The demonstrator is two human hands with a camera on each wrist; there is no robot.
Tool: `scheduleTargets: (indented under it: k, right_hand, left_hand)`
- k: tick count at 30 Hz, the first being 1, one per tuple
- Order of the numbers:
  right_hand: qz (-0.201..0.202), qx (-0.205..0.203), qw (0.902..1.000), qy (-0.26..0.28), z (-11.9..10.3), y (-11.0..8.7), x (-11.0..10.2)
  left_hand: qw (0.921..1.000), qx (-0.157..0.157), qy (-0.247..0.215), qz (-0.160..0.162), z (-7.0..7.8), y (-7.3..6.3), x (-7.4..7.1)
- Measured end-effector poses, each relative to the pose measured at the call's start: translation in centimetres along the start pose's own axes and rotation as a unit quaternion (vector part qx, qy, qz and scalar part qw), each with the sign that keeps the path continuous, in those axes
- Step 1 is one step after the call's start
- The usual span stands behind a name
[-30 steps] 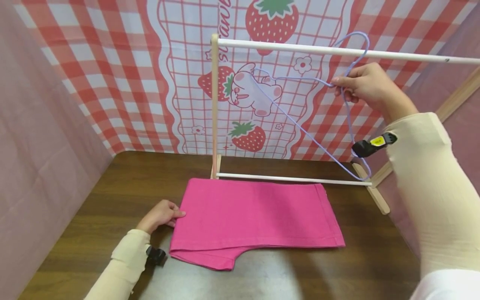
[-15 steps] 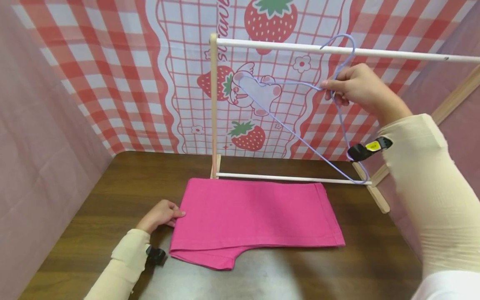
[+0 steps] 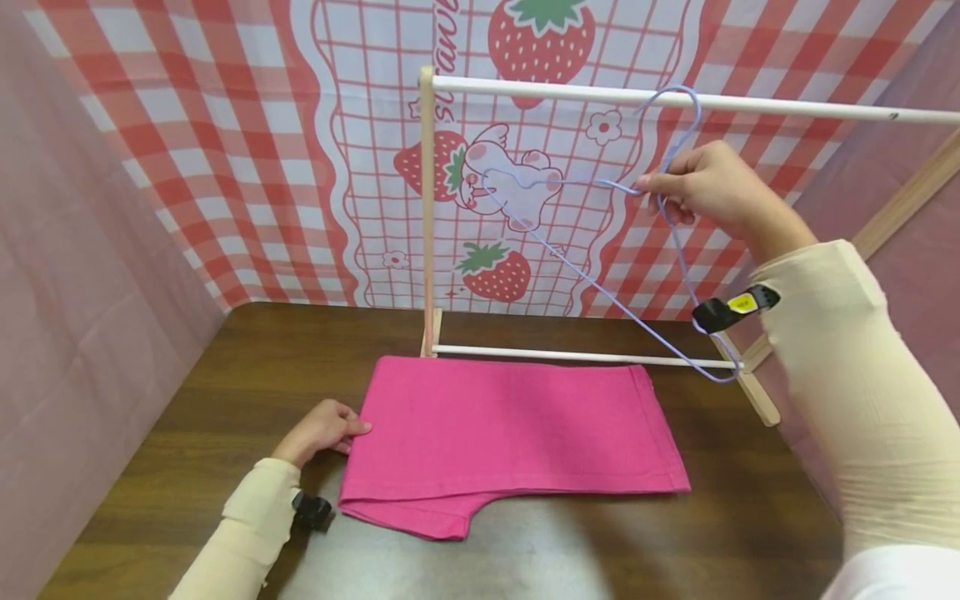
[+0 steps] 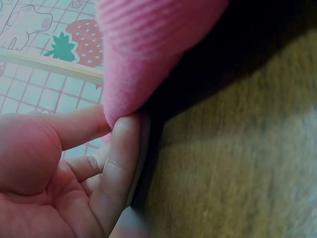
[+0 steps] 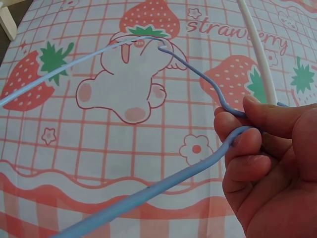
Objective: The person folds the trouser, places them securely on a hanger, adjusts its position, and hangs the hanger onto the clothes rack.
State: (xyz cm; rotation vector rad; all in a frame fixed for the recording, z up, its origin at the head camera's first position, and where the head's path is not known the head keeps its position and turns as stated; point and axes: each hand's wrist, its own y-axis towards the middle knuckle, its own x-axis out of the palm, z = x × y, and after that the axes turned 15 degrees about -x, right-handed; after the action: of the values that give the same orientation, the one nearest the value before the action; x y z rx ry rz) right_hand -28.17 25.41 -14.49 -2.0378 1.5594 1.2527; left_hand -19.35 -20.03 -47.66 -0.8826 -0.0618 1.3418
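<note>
Folded pink pants (image 3: 510, 433) lie flat on the brown table, crotch curve toward the near side. My left hand (image 3: 322, 429) pinches their left edge between thumb and fingers. In the left wrist view, the pinched pink fabric (image 4: 138, 69) is ribbed. Up at the rack, my right hand (image 3: 712, 187) holds a thin lilac wire hanger (image 3: 592, 283) just below its hook. The hook loops over the rack's white top bar (image 3: 540, 88), and the hanger's body tilts, one end up left, the other low right. In the right wrist view, thumb and curled fingers grip the wire (image 5: 148, 191).
A wooden rack post (image 3: 428, 208) stands behind the pants' left part. The rack's lower white rod (image 3: 555, 356) runs just behind the pants. A strawberry-print cloth (image 3: 247, 158) hangs at the back, with pink curtains (image 3: 82, 275) on both sides.
My right hand has moved left and down with the hanger, and the hook has dropped closer onto the top bar. The left hand and the pants have stayed still.
</note>
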Motion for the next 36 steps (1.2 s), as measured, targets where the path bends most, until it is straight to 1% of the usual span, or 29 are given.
scheduleTargets:
  k: [5,9,15,22,25,30,33,36]
  right_hand:
    - [-0.005,0.007,0.9999,-0.007,0.3,-0.4,0.8]
    - [0.001,0.011,0.9999,-0.013,0.8,-0.7,1.6]
    - [0.007,0.006,0.9999,0.005,1.6,-1.2,3.1]
    - [0.007,0.010,0.9999,0.012,2.1,-1.7,4.7]
    - [0.011,0.019,0.9994,0.026,2.5,-1.9,5.6]
    - [0.019,0.017,0.9989,0.039,3.4,-2.7,7.2]
    - [0.030,0.020,0.9977,0.058,3.8,-3.6,8.2]
    - [0.038,0.028,0.9950,0.088,4.2,-4.4,9.1]
  left_hand:
    - [1.0000,-0.003,0.002,0.003,-0.1,0.0,-0.1]
    - [1.0000,-0.001,-0.001,0.002,-0.1,0.0,-0.1]
    - [1.0000,0.003,0.001,0.003,-0.1,0.0,-0.2]
    - [1.0000,-0.001,-0.005,0.008,-0.2,0.1,-0.1]
    - [1.0000,0.003,-0.008,0.004,-0.3,0.1,-0.1]
    - [1.0000,0.000,-0.007,0.005,-0.3,0.1,0.0]
    - [1.0000,0.000,-0.008,0.003,-0.3,0.1,0.0]
    - [1.0000,0.002,-0.005,0.001,-0.2,0.2,0.1]
